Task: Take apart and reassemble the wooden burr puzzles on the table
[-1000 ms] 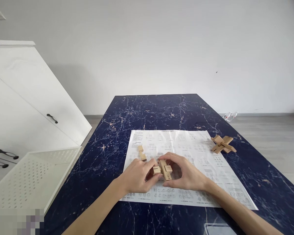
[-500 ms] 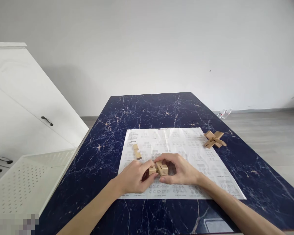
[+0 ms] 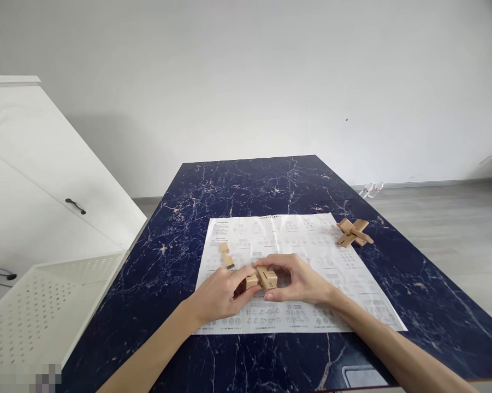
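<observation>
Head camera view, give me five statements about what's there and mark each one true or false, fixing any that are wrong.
1. The left hand and right hand hold wooden pieces over a printed sheet. True.
2. The loose notched block lies off the printed sheet. False: it lies on the sheet, just beyond the left hand.
3. The cross-shaped wooden assembly is in the right hand. False: it rests at the sheet's right edge, apart from both hands.
4. The tabletop is plain white. False: it is dark blue with pale veins.
5. A white cabinet with black handles stands to the left. True.
</observation>
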`<state>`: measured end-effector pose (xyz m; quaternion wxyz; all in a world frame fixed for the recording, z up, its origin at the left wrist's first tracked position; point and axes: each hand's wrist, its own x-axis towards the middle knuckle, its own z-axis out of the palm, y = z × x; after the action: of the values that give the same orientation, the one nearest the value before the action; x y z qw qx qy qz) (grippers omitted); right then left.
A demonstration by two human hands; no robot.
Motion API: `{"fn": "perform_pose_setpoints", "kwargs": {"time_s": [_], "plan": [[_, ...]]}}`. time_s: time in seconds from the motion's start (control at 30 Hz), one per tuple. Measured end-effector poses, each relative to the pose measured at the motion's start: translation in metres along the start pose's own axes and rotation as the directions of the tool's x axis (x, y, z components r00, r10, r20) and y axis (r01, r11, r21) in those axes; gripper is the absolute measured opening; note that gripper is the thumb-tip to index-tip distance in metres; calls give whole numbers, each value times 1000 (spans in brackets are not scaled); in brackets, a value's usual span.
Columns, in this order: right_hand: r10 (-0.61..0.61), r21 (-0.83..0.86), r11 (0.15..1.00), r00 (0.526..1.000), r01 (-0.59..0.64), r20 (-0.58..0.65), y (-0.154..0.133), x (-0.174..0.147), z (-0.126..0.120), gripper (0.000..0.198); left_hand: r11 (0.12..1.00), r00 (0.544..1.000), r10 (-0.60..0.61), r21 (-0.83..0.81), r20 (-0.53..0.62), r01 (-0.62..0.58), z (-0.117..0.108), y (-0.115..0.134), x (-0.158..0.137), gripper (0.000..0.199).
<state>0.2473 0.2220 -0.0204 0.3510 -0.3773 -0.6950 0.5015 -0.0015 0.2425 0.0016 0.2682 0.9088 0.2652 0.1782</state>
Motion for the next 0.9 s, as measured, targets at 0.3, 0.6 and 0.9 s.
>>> {"fn": "perform_pose_setpoints", "kwargs": {"time_s": [0.3, 0.6, 0.9], "plan": [[-93, -163, 984, 992, 78, -88, -3, 1, 3, 78, 994, 995, -96, 54, 34, 94, -4, -8, 1, 25], [65, 101, 992, 997, -68, 36, -13, 0, -2, 53, 994, 989, -102, 33, -111, 106, 1, -4, 2, 22], [37, -217, 975, 998, -47, -50, -12, 3, 9, 50, 992, 978, -121, 20, -171, 126, 4, 5, 4, 105]]}}
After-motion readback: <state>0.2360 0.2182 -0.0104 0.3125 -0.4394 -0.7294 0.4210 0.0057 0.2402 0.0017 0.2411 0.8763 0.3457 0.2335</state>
